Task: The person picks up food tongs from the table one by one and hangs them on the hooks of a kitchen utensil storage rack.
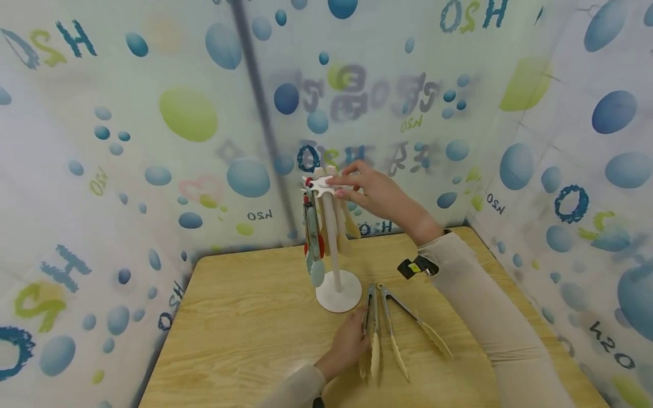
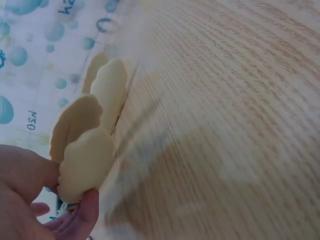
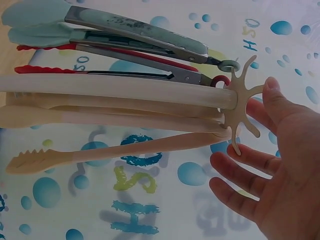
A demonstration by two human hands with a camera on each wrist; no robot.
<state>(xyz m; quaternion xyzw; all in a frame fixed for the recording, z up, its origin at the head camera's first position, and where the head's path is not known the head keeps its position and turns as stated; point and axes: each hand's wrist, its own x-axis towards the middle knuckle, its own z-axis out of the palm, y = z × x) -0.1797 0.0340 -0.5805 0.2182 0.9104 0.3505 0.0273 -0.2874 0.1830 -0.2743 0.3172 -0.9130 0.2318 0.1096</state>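
A white utensil stand (image 1: 333, 243) with a round base and a crown of hooks stands upright on the table. My right hand (image 1: 374, 190) is at its crown, thumb and index finger pinching a hook (image 3: 256, 91) while the other fingers stay spread. Teal tongs (image 3: 145, 30), red tongs (image 3: 145, 57) and several beige utensils (image 3: 150, 145) hang from the stand. Low in front of the base, my left hand (image 1: 349, 343) grips cream-tipped tongs (image 1: 376, 345); the left wrist view shows their scalloped tips (image 2: 87, 162). A second cream-tipped pair of tongs (image 1: 415, 323) lies spread to the right.
The wooden table (image 1: 240, 317) reaches back to a bubble-patterned curtain (image 1: 204, 170), which also runs along both sides. A strap with a small black device (image 1: 418, 266) sits on my right wrist, above the table.
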